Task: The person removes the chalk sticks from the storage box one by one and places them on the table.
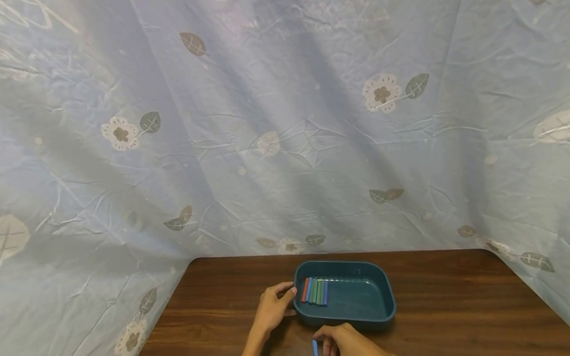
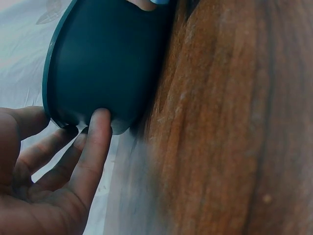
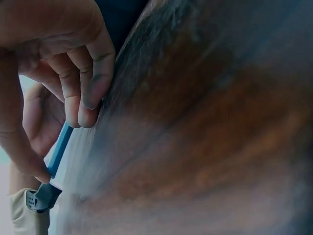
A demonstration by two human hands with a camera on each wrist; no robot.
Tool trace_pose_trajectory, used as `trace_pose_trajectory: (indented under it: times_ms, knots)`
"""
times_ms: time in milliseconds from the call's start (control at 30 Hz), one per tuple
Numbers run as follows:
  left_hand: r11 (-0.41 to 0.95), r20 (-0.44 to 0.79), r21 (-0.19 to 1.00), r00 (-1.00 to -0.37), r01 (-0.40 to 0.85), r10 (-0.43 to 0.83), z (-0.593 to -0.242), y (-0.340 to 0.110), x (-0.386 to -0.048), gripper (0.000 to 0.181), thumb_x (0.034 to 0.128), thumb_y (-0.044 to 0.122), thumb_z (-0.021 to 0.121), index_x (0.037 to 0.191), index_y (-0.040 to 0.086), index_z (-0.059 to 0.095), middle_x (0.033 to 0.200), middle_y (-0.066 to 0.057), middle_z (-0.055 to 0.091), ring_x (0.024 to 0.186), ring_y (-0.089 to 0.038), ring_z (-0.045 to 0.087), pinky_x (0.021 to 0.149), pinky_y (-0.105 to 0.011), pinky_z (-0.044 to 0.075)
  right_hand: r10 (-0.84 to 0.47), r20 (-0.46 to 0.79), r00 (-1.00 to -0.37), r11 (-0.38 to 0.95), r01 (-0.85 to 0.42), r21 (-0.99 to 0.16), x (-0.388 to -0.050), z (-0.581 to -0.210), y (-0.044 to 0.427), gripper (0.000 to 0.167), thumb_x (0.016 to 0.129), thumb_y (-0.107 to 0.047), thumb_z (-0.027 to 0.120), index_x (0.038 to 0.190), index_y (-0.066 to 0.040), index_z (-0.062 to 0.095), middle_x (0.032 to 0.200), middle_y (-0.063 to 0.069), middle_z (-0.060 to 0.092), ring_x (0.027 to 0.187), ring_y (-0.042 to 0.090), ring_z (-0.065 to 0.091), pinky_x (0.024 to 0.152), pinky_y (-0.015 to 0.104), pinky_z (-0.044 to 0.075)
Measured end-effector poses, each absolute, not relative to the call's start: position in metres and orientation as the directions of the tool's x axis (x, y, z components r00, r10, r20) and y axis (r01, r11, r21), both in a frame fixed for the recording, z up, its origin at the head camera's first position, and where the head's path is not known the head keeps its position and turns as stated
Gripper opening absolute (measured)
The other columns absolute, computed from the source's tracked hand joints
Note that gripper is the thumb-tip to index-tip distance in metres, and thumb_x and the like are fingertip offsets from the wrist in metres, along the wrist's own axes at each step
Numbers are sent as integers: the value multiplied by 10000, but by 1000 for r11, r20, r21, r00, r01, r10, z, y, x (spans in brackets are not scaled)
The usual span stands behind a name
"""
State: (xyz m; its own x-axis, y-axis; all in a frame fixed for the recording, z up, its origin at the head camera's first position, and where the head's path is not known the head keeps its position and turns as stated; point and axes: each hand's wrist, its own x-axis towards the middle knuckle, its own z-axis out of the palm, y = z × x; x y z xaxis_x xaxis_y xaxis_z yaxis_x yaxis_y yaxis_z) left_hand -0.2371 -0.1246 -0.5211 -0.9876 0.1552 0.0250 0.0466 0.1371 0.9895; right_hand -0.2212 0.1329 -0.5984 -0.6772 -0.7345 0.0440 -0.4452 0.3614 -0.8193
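Patterned sheet (image 1: 307, 198) hung behind brown tbl (image 1: 454, 296). L hand (image 1: 272, 307) holds teal tray (image 1: 356, 299) at its L end, thumb at rim, fingers on outer wall. R hand (image 1: 343, 338) pinches blue stick (image 1: 315, 348) outside tray, near side. Row of coloured sticks (image 1: 318, 292) lies inside, nr L wall. Step in hand, I'd say: handling the single stick; bringing it in wd call for a lift over near rim. Room R of row; tray's far side nr tbl's back edge.
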Motion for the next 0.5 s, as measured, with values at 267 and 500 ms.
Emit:
trace_pose_trajectory:
  times_ms: [267,500]
  knots:
    - [142,46,987,-987,68,156,-522,-125,-238,429,1070,188,672,1403,-81,646,1208,-290,728,890,-326,799,728,-397,724,-746,105,-658,430,-595,-679,-218,-598,126,400,971,-349,804,1285,-114,725,825,-283,595,691,-136,547,605,110,547]
    - [139,39,988,-988,61,151,-523,-124,-239,418,1068,189,674,1397,-69,657,1215,-286,733,931,-338,797,746,-419,725,-764,158,-626,418,-666,-618,-216,-594,125,349,987,-324,788,1264,-122,729,801,-281,587,664,-156,500,574,87,519]
